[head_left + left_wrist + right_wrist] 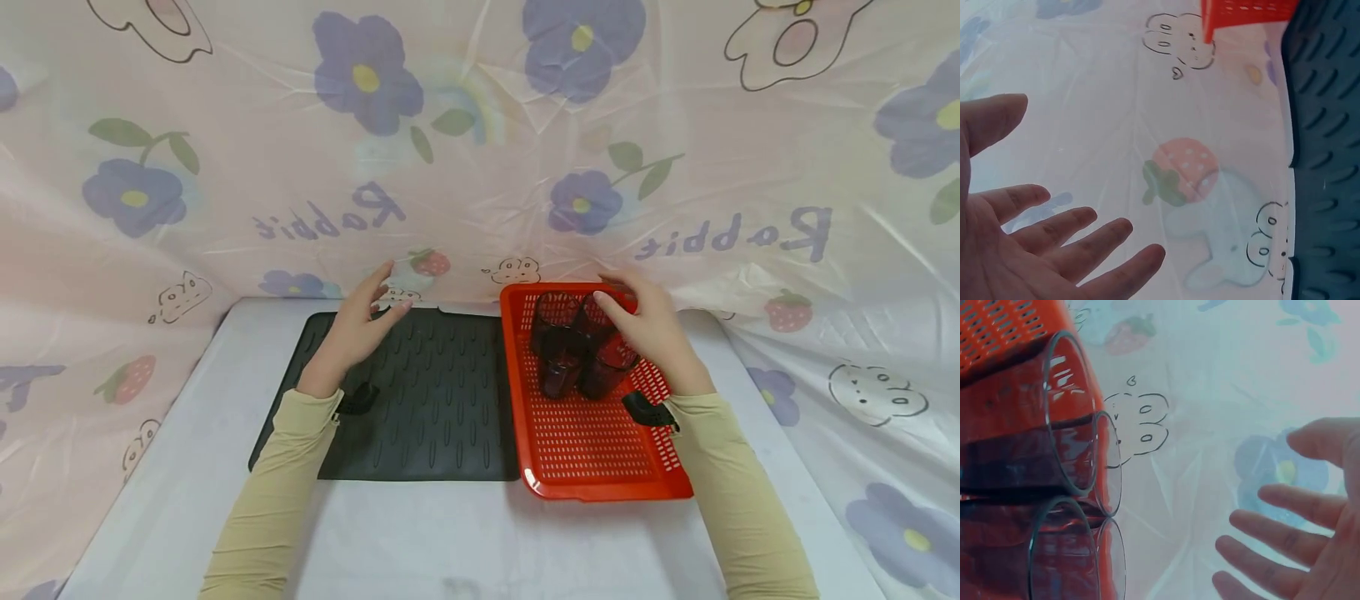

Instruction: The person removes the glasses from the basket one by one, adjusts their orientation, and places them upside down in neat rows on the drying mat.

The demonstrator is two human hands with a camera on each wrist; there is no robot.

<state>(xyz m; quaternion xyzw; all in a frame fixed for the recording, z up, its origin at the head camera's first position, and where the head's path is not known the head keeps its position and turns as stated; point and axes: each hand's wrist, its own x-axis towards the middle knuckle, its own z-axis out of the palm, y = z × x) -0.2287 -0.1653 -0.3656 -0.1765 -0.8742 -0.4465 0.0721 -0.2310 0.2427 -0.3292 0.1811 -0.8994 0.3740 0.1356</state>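
Observation:
Several dark, see-through glasses (561,367) stand close together in the back part of a red perforated basket (600,490); their round rims (1063,550) show in the right wrist view. Above the basket's back right side, the right hand (648,329) is held with fingers spread, gripping nothing. The left hand (356,329), also empty with fingers apart, is over the back left part of a black ridged mat (442,400). In the left wrist view its fingers (1085,250) are spread and touch nothing.
Mat and basket lie side by side on a white-covered table (420,533). A pale curtain (480,167) with flowers, rabbits and strawberries hangs behind and along both sides. A black strap is on each wrist.

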